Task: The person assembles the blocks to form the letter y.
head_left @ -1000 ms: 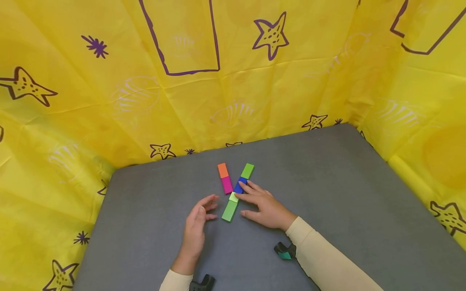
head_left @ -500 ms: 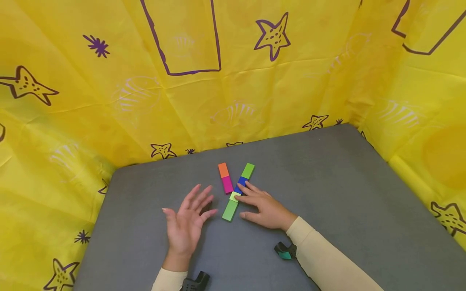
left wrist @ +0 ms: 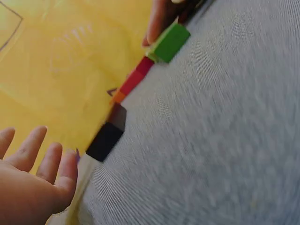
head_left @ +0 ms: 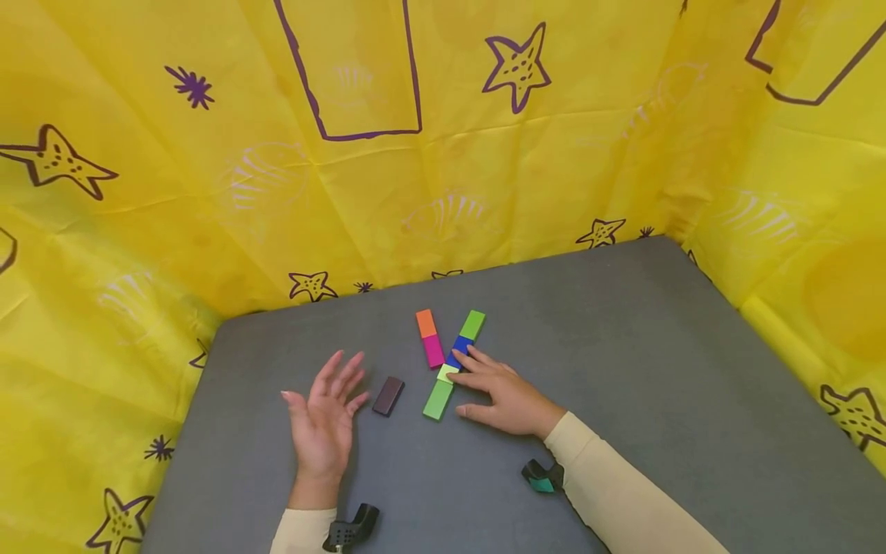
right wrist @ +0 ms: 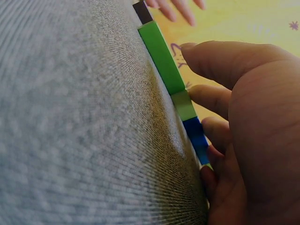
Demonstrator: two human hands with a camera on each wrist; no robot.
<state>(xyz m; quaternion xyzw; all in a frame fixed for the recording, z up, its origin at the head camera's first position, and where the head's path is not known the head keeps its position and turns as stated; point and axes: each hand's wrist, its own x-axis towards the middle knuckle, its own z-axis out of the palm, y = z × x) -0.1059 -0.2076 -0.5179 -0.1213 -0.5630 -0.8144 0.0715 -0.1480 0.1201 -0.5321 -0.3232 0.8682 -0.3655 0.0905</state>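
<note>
My right hand [head_left: 508, 396] rests beside a slanted row of blocks, its fingertips touching the pale green block [head_left: 446, 373] and the blue block [head_left: 460, 345]. A bright green block [head_left: 473, 324] is at the row's far end, a longer green block [head_left: 438, 402] at its near end. To the left of the blue block, a magenta block [head_left: 433, 353] meets an orange block [head_left: 425, 323] end to end; together the lines form a Y shape. A dark brown block [head_left: 388, 396] lies alone on the table, just right of my left hand [head_left: 325, 431], whose palm is turned up, fingers spread and holding nothing.
The grey table [head_left: 623, 331] is backed by a yellow cloth [head_left: 360, 200] printed with starfish and shells, which also hangs along the sides. Black camera mounts [head_left: 353, 528] sit at both wrists.
My left hand has drawn back to the left, its palm turning up and fingers spreading, and the dark brown block has come into view beside it. The right hand has stayed in place.
</note>
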